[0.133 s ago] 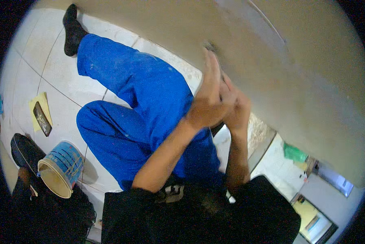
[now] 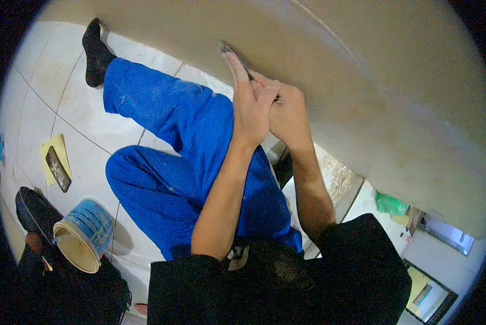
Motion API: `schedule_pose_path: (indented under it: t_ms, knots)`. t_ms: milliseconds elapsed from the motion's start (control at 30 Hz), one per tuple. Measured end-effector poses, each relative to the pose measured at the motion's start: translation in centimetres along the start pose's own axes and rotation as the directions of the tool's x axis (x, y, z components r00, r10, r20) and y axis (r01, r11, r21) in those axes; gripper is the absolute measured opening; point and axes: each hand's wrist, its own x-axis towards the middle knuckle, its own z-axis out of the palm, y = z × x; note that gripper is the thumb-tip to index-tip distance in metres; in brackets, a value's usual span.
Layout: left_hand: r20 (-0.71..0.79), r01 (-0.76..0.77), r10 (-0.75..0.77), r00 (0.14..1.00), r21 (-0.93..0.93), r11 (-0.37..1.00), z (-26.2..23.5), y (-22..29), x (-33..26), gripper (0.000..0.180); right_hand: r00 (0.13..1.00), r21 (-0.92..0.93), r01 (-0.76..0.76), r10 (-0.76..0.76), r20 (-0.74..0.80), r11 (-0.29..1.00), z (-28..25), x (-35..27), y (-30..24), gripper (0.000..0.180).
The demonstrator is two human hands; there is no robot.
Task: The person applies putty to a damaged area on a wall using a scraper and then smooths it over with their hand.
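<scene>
The thin dark metal scraper blade (image 2: 231, 52) presses the beige wall (image 2: 373, 86); your right hand (image 2: 286, 114) seems to grip its handle, your left hand (image 2: 249, 105) lying flat over it.

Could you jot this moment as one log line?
left hand: pressing scraper blade | right hand: gripping its handle | surface: beige wall | nearby: bucket

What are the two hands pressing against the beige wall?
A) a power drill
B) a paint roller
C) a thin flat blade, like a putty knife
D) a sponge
C: the left hand lies flat over the right hand, and a thin flat blade pokes out past the fingertips, laid against the wall.
</scene>
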Motion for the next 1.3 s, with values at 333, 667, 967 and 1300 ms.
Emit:
schedule_pose_path:
  t_ms: [333, 667, 967, 1300]
  knots:
    - [0.378, -0.128, 0.026, 0.925, 0.248, 0.960, 0.0, 2.6, -7.2, 0.112, 0.979, -0.253, -0.161, 0.123, -0.162, 0.954, -0.7, -11.6, 2.2, 0.043]
    - [0.316, -0.141, 0.047, 0.947, 0.282, 0.949, 3.0, 2.4, -6.2, 0.101, 0.998, -0.497, -0.062, 0.047, -0.043, 0.865, -5.1, -9.4, 2.4, 0.038]
    - [-0.041, -0.044, 0.046, 0.998, 0.055, 0.998, -1.0, 1.1, -0.7, 0.097, 0.997, -0.012, -0.065, 0.065, 0.042, 0.998, 0.3, -0.7, -1.8, 0.033]
    - [0.612, -0.277, 0.000, 0.791, 0.358, 0.891, 2.7, 3.2, -8.0, 0.107, 0.806, 0.149, -0.517, 0.538, -0.246, 0.843, -4.0, -14.6, 3.4, 0.053]
